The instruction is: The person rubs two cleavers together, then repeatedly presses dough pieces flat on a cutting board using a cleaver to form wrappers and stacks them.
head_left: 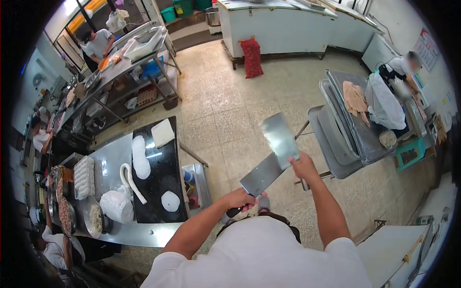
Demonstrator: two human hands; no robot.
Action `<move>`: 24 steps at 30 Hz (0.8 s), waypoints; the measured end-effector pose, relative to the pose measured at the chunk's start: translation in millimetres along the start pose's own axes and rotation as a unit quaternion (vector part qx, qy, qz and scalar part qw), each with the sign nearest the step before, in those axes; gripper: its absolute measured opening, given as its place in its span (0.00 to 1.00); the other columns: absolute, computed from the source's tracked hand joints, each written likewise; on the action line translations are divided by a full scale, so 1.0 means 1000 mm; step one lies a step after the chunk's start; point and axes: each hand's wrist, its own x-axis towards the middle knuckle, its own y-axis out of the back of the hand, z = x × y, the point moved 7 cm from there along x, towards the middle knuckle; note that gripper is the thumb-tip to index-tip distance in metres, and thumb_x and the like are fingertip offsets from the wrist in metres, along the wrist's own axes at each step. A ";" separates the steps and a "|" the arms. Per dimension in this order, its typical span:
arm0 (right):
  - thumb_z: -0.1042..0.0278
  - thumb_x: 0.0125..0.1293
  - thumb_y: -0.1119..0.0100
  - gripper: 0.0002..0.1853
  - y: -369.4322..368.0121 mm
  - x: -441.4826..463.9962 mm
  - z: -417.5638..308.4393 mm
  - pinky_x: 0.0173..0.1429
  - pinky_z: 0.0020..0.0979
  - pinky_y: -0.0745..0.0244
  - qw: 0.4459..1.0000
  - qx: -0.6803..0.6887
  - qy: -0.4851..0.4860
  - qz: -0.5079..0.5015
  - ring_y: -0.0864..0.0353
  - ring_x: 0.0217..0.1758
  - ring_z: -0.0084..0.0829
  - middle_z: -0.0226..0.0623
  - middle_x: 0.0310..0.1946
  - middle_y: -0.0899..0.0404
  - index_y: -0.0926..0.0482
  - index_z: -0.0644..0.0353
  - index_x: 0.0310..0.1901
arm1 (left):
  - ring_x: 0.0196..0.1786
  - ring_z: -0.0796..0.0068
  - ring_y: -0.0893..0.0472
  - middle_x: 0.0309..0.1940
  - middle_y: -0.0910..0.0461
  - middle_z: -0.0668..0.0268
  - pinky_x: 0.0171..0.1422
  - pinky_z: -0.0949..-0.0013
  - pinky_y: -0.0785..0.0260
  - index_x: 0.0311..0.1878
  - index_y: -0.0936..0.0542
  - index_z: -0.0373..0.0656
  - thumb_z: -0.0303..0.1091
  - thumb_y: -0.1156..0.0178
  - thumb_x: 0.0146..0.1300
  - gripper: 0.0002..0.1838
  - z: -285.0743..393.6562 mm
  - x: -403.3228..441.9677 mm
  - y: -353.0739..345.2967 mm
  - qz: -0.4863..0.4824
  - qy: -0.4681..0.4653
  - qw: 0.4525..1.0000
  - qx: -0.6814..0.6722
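Note:
My left hand [241,198] is closed around the dark handle of a cleaver [259,176], its broad blade slanting up to the right. In my right hand [305,166] is a second cleaver [280,134] with a wide shiny blade pointing up and away. The two blades cross or overlap in front of me, over the floor; I cannot tell whether they touch. To the left, a black board [156,180] carries a long flattened dough piece [140,158], a round dough piece [170,201], a bent dough rope [127,177] and a whitish square slab [163,133].
Left of the board stand a tray of white rolls [84,177], a plastic-wrapped bundle [116,206] and bowls of filling [92,218]. At right, stacked metal trays [355,120] rest on a stand. A red mesh sack [251,57] leans against a freezer [288,36]. Several people work around the room.

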 end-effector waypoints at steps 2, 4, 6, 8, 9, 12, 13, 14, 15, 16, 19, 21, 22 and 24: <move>0.58 0.68 0.34 0.16 0.002 -0.009 0.003 0.29 0.37 0.25 0.998 0.046 -0.040 0.029 0.20 0.21 0.31 0.40 0.24 0.18 0.18 0.65 0.46 | 0.20 0.78 0.26 0.23 0.25 0.68 0.24 0.70 0.32 0.67 0.21 0.45 0.32 0.38 0.65 0.25 -0.007 -0.005 -0.002 0.002 -0.001 1.000 -0.006; 0.59 0.68 0.34 0.16 -0.020 -0.020 -0.013 0.26 0.36 0.26 0.995 -0.020 0.041 -0.089 0.22 0.19 0.30 0.38 0.23 0.20 0.18 0.65 0.45 | 0.20 0.79 0.26 0.23 0.25 0.68 0.23 0.70 0.33 0.68 0.22 0.45 0.32 0.38 0.66 0.25 -0.010 -0.006 0.003 -0.019 -0.011 1.000 -0.010; 0.59 0.68 0.33 0.16 -0.025 -0.024 -0.010 0.26 0.36 0.26 0.994 -0.042 0.028 -0.101 0.22 0.19 0.30 0.37 0.23 0.21 0.18 0.65 0.46 | 0.19 0.79 0.26 0.23 0.25 0.68 0.23 0.70 0.33 0.69 0.23 0.45 0.32 0.38 0.67 0.26 -0.019 -0.010 0.000 -0.028 -0.006 1.000 0.002; 0.58 0.67 0.33 0.16 -0.010 -0.011 -0.003 0.25 0.35 0.26 0.998 0.047 -0.040 0.016 0.22 0.19 0.29 0.37 0.23 0.21 0.19 0.65 0.45 | 0.19 0.79 0.27 0.22 0.25 0.68 0.23 0.70 0.33 0.70 0.23 0.46 0.33 0.38 0.67 0.27 -0.024 -0.007 0.002 -0.013 0.006 1.000 -0.028; 0.58 0.67 0.33 0.16 -0.018 -0.025 -0.003 0.25 0.35 0.26 0.998 0.045 -0.045 0.010 0.22 0.19 0.29 0.37 0.23 0.21 0.19 0.65 0.45 | 0.19 0.79 0.27 0.22 0.25 0.68 0.23 0.70 0.33 0.70 0.23 0.46 0.33 0.38 0.67 0.27 -0.030 -0.012 0.000 -0.014 0.010 0.999 -0.035; 0.58 0.69 0.35 0.15 -0.052 -0.043 -0.012 0.24 0.34 0.27 0.989 -0.040 0.007 -0.145 0.22 0.19 0.29 0.36 0.22 0.21 0.19 0.64 0.43 | 0.19 0.79 0.27 0.23 0.24 0.68 0.23 0.70 0.33 0.69 0.23 0.45 0.32 0.39 0.67 0.26 -0.033 -0.018 0.004 -0.027 0.009 0.999 -0.035; 0.58 0.70 0.35 0.14 -0.046 -0.029 0.006 0.23 0.34 0.28 0.995 -0.036 0.004 -0.089 0.22 0.18 0.28 0.36 0.22 0.21 0.20 0.63 0.43 | 0.19 0.79 0.27 0.23 0.24 0.68 0.23 0.70 0.33 0.69 0.22 0.45 0.32 0.39 0.66 0.26 -0.040 -0.020 0.001 -0.026 0.016 0.998 -0.050; 0.58 0.70 0.35 0.14 -0.037 -0.015 0.012 0.22 0.33 0.28 0.999 -0.037 0.007 -0.034 0.22 0.17 0.28 0.36 0.21 0.21 0.20 0.62 0.42 | 0.19 0.79 0.27 0.23 0.24 0.68 0.23 0.71 0.33 0.68 0.22 0.44 0.31 0.40 0.66 0.26 -0.045 -0.017 0.001 -0.021 0.018 0.998 -0.065; 0.58 0.70 0.34 0.14 -0.030 -0.014 0.014 0.22 0.33 0.28 0.998 0.037 -0.056 -0.009 0.23 0.17 0.29 0.36 0.21 0.22 0.20 0.62 0.43 | 0.19 0.79 0.27 0.23 0.24 0.67 0.23 0.70 0.32 0.67 0.22 0.43 0.30 0.40 0.65 0.26 -0.060 -0.010 0.005 -0.010 0.025 0.998 -0.050; 0.58 0.70 0.34 0.14 -0.033 -0.030 0.008 0.22 0.33 0.28 0.997 0.038 -0.061 -0.011 0.23 0.17 0.29 0.36 0.21 0.22 0.20 0.62 0.43 | 0.19 0.79 0.27 0.23 0.24 0.67 0.23 0.70 0.32 0.67 0.22 0.43 0.30 0.40 0.65 0.26 -0.059 -0.019 -0.002 -0.012 0.029 0.998 -0.053; 0.57 0.70 0.35 0.16 -0.063 -0.049 -0.013 0.21 0.33 0.29 0.986 -0.060 -0.017 -0.156 0.24 0.16 0.27 0.34 0.19 0.24 0.21 0.65 0.43 | 0.19 0.80 0.27 0.23 0.23 0.68 0.24 0.70 0.32 0.63 0.20 0.42 0.32 0.40 0.64 0.23 -0.043 -0.026 -0.004 -0.021 0.008 1.000 -0.022; 0.56 0.70 0.34 0.16 -0.053 -0.041 -0.001 0.21 0.31 0.31 0.995 0.003 -0.041 -0.085 0.26 0.16 0.25 0.33 0.19 0.25 0.21 0.63 0.42 | 0.19 0.79 0.27 0.23 0.23 0.69 0.24 0.70 0.32 0.58 0.18 0.41 0.33 0.39 0.64 0.19 -0.042 -0.035 -0.013 -0.013 0.013 0.999 -0.042; 0.56 0.70 0.33 0.16 -0.041 -0.030 -0.002 0.20 0.29 0.33 0.996 0.067 -0.053 -0.014 0.27 0.16 0.23 0.32 0.19 0.26 0.22 0.62 0.42 | 0.19 0.79 0.26 0.22 0.23 0.69 0.24 0.70 0.33 0.52 0.16 0.40 0.34 0.39 0.64 0.15 -0.037 -0.037 -0.010 0.002 0.012 0.998 -0.056; 0.55 0.70 0.33 0.17 -0.054 -0.042 -0.004 0.21 0.31 0.31 0.997 -0.004 -0.056 -0.053 0.25 0.16 0.25 0.33 0.19 0.25 0.21 0.63 0.42 | 0.20 0.79 0.26 0.21 0.24 0.69 0.24 0.70 0.33 0.40 0.16 0.39 0.35 0.38 0.64 0.10 -0.056 -0.027 -0.004 0.001 -0.009 1.000 -0.025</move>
